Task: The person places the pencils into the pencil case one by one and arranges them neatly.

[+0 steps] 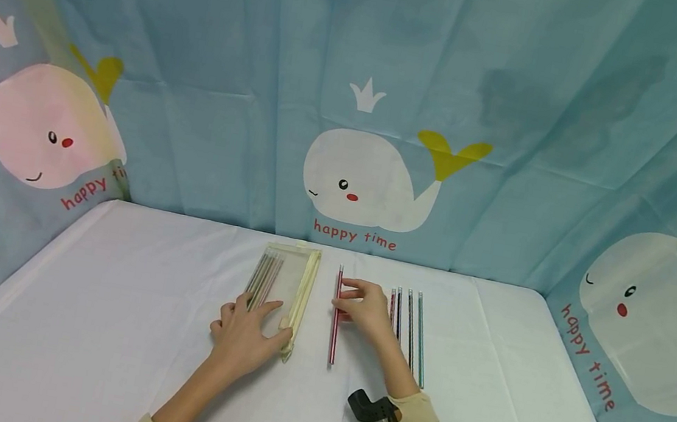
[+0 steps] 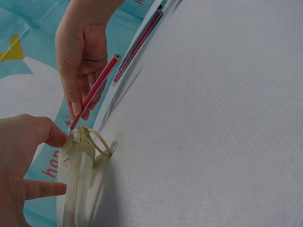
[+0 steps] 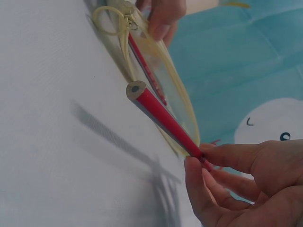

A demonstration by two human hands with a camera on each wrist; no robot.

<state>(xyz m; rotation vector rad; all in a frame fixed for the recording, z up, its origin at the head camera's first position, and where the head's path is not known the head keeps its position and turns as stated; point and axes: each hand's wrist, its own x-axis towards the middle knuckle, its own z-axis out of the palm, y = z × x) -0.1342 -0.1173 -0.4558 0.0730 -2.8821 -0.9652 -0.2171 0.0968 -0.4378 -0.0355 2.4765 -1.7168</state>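
Observation:
My right hand [image 1: 365, 310] pinches a red pencil [image 1: 334, 330] between thumb and fingers, just right of the pencil case. The pencil's flat, unsharpened end [image 3: 136, 90] points toward me and is raised off the cloth in the right wrist view. A clear pencil case [image 1: 294, 263] with a pale yellow zipper edge lies flat, with several pencils [image 1: 265, 275] inside along its left part. Over the near half of the case, my left hand [image 1: 246, 337] holds it, fingers spread toward its left side and thumb at the zipper edge. Part of the case is hidden beneath that hand.
Right of my right hand, several pencils [image 1: 419, 329] lie side by side, partly covered by the forearm. A white cloth [image 1: 512, 419] covers the table. Blue curtains [image 1: 227, 110] with whale prints stand behind and at both sides. A yellow zipper ring [image 2: 100, 142] hangs off the case's near end.

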